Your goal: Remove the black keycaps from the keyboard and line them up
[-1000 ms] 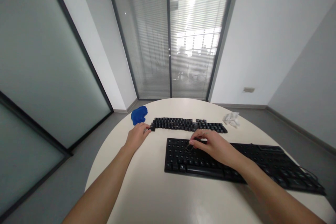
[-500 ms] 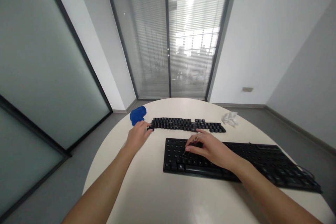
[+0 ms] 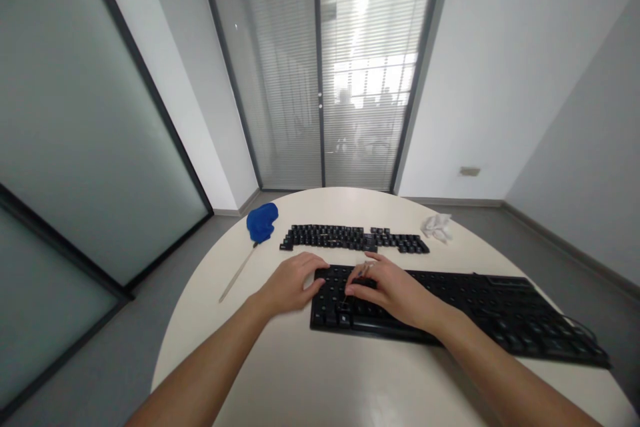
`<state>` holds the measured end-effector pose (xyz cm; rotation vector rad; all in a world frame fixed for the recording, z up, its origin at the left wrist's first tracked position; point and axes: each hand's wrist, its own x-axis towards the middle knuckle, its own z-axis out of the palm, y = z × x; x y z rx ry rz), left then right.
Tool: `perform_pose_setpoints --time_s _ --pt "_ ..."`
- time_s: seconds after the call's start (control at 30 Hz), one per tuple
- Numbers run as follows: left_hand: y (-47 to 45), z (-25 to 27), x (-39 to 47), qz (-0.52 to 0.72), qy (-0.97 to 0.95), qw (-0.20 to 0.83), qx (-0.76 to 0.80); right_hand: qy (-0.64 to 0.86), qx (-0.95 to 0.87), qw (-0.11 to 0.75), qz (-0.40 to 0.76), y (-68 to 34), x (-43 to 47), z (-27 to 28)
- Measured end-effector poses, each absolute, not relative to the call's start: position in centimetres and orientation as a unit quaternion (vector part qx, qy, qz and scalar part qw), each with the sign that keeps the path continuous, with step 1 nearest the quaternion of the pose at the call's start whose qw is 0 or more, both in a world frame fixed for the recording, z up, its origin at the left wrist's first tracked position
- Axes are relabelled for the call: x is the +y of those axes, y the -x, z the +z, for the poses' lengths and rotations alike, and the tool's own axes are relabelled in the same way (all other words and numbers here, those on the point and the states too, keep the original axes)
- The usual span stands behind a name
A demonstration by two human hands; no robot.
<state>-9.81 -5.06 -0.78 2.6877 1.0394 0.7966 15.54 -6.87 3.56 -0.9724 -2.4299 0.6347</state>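
Observation:
A long black keyboard (image 3: 385,335) lies across the table, with keycaps off over much of it. My right hand (image 3: 383,283) is above its left part, fingers pinched on a thin wire tool (image 3: 344,298) that looks like a keycap puller. The wire points down at the lower-left keys; most of the tool is hidden by the fingers. My left hand (image 3: 293,282) rests at the keyboard's left edge, thumb and fingers apart, holding nothing. Behind the keyboard, loose black keycaps (image 3: 325,236) stand in rows.
A blue cloth (image 3: 262,221) lies at the back left, touching the dark end of a thin pale stick (image 3: 235,280). Crumpled white tissue (image 3: 437,227) sits at the back right. The keyboard's cable (image 3: 583,327) curls near the round table's right edge.
My left hand has come from the left end of the keycap rows to the keyboard's edge, uncovering the pale stick. My right hand has shifted slightly left and down with the wire tool.

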Motion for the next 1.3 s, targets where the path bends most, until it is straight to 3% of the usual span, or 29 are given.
perform_pose_setpoints --time_s 0.5,0.97,1.3 --pt "9.1 -0.6 -5.8 0.256 -0.911 0.134 0.296 0.361 -0.881 0.228 0.204 -13.7 -7.6 2.3" --pt "8.2 0.2 -7.0 0.263 -0.907 0.199 0.260 0.380 -0.788 0.277 0.397 -14.6 -6.1 1.0" --pt "7.5 -1.1 -6.6 0.304 -0.870 0.268 0.280 0.375 -0.785 0.297 0.394 -14.7 -5.9 0.4"
